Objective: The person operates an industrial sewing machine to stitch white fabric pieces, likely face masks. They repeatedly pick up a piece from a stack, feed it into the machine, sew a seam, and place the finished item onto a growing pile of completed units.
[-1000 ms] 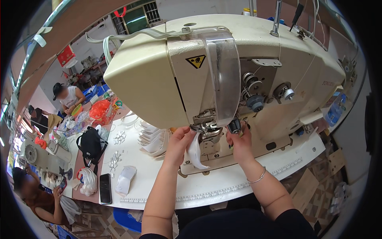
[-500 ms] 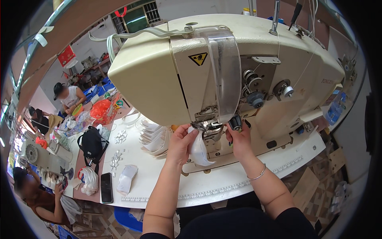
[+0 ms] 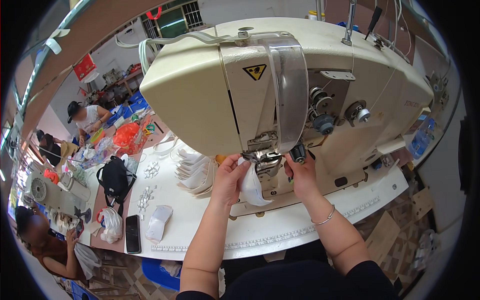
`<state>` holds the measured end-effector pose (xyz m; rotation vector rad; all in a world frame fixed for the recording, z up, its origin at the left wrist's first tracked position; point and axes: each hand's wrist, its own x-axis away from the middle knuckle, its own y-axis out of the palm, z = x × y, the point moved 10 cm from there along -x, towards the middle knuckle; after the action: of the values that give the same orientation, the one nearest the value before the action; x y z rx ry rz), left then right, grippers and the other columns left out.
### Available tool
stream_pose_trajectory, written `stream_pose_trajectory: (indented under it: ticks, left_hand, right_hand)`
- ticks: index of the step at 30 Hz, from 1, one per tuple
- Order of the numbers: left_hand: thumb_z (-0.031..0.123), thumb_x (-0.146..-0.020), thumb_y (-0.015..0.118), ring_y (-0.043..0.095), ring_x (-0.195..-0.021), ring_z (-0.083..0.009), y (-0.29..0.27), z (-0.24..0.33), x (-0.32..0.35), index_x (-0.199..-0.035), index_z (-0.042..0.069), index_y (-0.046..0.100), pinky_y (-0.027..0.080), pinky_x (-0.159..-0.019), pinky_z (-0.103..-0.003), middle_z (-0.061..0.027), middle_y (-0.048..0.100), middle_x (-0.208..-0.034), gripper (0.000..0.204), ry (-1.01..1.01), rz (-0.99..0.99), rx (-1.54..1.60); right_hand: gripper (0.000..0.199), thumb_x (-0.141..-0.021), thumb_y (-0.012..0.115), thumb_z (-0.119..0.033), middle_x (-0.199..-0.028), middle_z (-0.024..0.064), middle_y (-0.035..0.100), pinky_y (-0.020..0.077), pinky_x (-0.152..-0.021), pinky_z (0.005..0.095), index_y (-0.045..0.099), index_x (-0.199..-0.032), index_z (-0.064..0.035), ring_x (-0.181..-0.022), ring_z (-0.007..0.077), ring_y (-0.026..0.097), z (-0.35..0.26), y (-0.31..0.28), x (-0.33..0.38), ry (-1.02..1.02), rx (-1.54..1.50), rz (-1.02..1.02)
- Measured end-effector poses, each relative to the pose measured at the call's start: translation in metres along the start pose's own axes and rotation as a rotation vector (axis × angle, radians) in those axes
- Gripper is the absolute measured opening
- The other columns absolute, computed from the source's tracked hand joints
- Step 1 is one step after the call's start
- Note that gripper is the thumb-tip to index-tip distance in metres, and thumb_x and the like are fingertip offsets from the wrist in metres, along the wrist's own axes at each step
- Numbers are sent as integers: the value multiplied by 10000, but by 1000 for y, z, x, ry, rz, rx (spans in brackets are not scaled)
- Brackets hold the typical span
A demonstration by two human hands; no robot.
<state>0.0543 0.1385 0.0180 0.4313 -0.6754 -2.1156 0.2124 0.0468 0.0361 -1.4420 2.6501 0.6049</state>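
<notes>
A large cream sewing machine stands in front of me. My left hand pinches a white curved fabric piece by its upper edge, right at the metal presser foot and clamp. The piece hangs down from there, its lower tip free over the machine bed. On the other side of the foot, my right hand is closed, thumb toward the clamp, just under a black knob. Something small and dark with a green spot shows at its fingers; I cannot make out what it is.
Left of the machine lie a stack of white fabric pieces, small white bits, a white packet, a black phone and a black backpack. A ruler strip edges the table. Several people sit farther left.
The view has shifted slightly. Both hands stay at the presser foot, and the white fabric piece hangs almost as before.
</notes>
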Motion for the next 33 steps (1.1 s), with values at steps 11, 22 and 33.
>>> stream_pose_trajectory:
  ticks: [11, 22, 33]
  left_hand:
    - [81, -817, 566, 585, -869, -179, 19, -21, 44, -1064, 31, 474, 519, -736, -338, -79, 571, -981, 268, -9, 94, -30]
    - [88, -802, 594, 592, -784, -145, 12, -20, 38, -1007, 17, 485, 525, -652, -289, -76, 587, -903, 243, 44, 136, 50]
    - [46, -770, 613, 583, -832, -151, 5, -12, 27, -1050, 4, 454, 486, -723, -283, -81, 589, -943, 325, 17, 117, 4]
  right_hand:
    - [268, -780, 635, -267, -753, 11, 601, 412, -604, 224, 619, -865, -13, -642, 80, 502, 1, 16, 24, 102, 528, -381]
    - [271, -740, 671, -264, -697, -6, 574, 405, -582, 208, 624, -826, -12, -642, 56, 488, -5, 23, 18, 256, 542, -523]
    - [271, -722, 690, -248, -705, 5, 595, 426, -625, 225, 626, -775, 11, -671, 57, 507, 2, 27, 22, 295, 508, -396]
